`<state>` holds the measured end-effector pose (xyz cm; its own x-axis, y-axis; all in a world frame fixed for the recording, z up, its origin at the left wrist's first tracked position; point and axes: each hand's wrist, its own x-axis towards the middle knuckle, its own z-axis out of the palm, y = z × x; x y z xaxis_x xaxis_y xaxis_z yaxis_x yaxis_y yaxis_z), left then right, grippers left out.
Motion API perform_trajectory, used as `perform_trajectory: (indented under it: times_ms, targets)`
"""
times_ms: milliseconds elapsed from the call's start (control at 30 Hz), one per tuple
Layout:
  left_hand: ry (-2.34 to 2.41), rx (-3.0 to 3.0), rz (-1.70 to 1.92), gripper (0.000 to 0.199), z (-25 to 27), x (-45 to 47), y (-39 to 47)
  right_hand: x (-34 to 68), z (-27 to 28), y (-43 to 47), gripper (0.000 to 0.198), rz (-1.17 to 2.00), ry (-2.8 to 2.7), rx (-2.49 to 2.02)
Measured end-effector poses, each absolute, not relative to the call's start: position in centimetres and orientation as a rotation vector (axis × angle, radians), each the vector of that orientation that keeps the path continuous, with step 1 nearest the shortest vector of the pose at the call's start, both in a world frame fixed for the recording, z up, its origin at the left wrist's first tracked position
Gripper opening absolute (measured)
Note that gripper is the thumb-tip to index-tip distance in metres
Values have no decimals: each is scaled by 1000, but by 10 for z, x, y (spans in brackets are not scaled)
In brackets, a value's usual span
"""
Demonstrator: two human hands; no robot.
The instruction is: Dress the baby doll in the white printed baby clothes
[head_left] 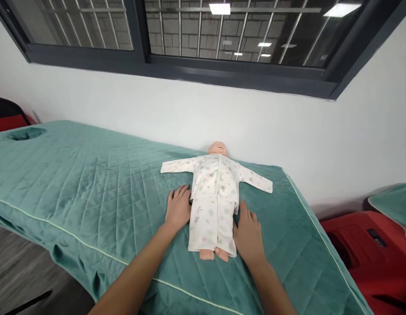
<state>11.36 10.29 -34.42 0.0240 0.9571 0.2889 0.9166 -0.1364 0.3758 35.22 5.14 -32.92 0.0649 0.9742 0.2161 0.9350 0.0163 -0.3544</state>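
A baby doll lies on its back on the green quilted bed cover, its head by the wall and its bare feet towards me. It wears a white printed long-sleeved top with both sleeves spread out sideways. White printed trousers cover the legs down to the feet. My left hand rests flat beside the doll's left-of-picture hip, fingers stretched out. On the other side, my right hand lies against the trousers' edge with its fingers extended. Neither hand visibly grips the clothing; the right thumb touches or nearly touches the trouser leg.
The green quilted cover drapes over a long bed with a face hole at the far left. A white wall and a dark-framed window stand behind. Red plastic chairs stand at the right.
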Motion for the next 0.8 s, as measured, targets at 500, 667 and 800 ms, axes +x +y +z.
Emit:
perform_trajectory:
  times_ms: [500, 667, 800]
  targets:
    - [1904, 2072, 930, 31, -342, 133, 109, 342, -317, 80, 53, 485, -1517, -1913]
    - [1889, 2003, 1050, 19, -340, 123, 93, 346, -318, 72, 53, 519, -1504, -1914]
    - [1939, 1970, 1119, 23, -342, 119, 81, 350, -319, 64, 52, 515, -1467, -1958]
